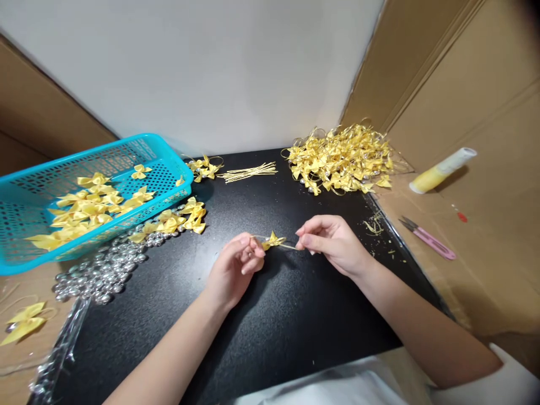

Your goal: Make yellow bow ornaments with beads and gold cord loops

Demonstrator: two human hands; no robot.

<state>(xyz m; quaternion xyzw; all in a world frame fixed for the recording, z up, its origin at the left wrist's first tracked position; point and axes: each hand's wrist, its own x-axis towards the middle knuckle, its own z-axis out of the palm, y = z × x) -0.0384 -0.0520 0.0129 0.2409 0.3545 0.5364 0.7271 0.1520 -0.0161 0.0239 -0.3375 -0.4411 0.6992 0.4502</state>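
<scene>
A small yellow ribbon bow (274, 240) with a thin gold cord hangs between my two hands, just above the black tabletop. My left hand (238, 261) is closed near the bow's left side, its fingertips pinching the cord. On the other side, my right hand (331, 242) pinches the cord's right end between thumb and forefinger. The cord looks stretched from hand to hand, with the bow nearer my left fingers. Whether my left fingers also touch the ribbon is hard to make out.
A turquoise basket (169, 194) of yellow bows stands at left, with silver beads (101, 273) and loose bows (194, 214) beside it. Cut gold cords (248, 172) lie at the back, near a heap of finished bows (341, 160). Pink thread snips (430, 239) and a tube (442, 170) are right.
</scene>
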